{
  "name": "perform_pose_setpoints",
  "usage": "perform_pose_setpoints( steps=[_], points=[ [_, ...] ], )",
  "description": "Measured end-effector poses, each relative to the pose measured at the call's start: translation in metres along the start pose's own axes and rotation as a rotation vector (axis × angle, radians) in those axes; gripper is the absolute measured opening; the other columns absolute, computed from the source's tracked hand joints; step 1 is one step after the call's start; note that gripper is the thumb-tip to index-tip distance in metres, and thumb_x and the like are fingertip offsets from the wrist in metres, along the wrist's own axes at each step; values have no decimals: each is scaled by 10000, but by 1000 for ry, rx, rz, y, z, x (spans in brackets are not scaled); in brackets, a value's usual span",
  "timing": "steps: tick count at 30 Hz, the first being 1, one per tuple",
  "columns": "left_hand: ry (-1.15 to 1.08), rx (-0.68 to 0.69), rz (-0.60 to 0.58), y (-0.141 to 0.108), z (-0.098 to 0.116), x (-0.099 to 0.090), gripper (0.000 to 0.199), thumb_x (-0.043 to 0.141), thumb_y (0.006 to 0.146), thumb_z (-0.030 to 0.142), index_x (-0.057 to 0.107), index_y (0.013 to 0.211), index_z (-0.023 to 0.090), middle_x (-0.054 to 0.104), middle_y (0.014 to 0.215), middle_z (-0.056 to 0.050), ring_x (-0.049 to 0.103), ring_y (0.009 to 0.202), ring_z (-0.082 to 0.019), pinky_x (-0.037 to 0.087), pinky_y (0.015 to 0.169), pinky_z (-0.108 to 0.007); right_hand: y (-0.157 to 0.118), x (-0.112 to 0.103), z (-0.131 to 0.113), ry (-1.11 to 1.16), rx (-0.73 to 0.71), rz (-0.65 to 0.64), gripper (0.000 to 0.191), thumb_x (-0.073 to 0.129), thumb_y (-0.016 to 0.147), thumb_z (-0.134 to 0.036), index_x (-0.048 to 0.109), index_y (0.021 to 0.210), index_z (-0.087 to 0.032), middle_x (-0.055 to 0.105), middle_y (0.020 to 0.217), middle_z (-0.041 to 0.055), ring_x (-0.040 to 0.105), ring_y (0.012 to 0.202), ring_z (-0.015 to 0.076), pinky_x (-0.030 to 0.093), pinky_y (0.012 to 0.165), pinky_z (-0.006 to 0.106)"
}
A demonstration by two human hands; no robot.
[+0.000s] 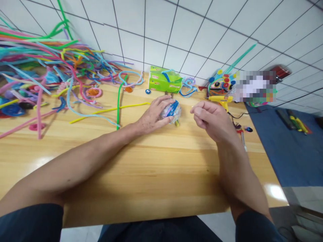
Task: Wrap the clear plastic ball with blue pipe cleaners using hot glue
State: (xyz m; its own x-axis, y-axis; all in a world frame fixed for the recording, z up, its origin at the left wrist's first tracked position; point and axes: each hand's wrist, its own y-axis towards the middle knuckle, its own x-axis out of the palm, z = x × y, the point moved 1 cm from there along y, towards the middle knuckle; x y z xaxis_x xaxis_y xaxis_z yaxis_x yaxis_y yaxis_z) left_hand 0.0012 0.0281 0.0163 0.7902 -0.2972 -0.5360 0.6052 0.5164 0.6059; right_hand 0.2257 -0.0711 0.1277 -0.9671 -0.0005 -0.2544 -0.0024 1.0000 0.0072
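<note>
My left hand [156, 115] curls round a small, roundish, clear-looking bundle [172, 111] with blue streaks, on or just above the wooden table. What the bundle is made of is hard to tell. A short yellowish-green end [177, 123] pokes out below it. To its right, apart from it, my right hand [210, 118] is raised with thumb and index finger pinched together and the other fingers curled in. Anything between those fingertips is too small to make out. Behind my right hand lies a yellow hot glue gun [221, 99].
Colourful pipe cleaners [50, 67] heap up at the left. A green tissue pack [164, 80] stands by the tiled wall, with a blue button [147, 91] near it. A black cord [277, 103] runs off right, above a dark blue mat [275, 148].
</note>
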Motion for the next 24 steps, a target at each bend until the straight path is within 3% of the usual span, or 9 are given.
perform_pose_setpoints(
  steps=[3,8,24],
  points=[
    [1,9,0,0,-1,0,649,608,1074,578,491,1615,238,506,1667,-221,485,1596,-345,419,1322,-624,16,12,20,-122,-151,209,308,885,797,-426,693,940,-234,663,779,-32,573,678,129,462,616,275],
    [-3,24,7,0,-1,0,641,624,1071,552,489,1616,242,516,1664,-216,488,1590,-367,421,1317,-630,29,29,53,-281,-230,244,309,800,841,-394,684,1092,-258,756,1164,40,667,966,205,519,768,354],
    [52,53,11,-1,-2,1,636,593,1093,580,470,1621,245,502,1673,-213,495,1582,-348,447,1304,-606,26,37,64,-288,-222,239,344,781,835,-422,635,1110,-276,717,1183,54,647,1008,233,504,782,385]
  ],
)
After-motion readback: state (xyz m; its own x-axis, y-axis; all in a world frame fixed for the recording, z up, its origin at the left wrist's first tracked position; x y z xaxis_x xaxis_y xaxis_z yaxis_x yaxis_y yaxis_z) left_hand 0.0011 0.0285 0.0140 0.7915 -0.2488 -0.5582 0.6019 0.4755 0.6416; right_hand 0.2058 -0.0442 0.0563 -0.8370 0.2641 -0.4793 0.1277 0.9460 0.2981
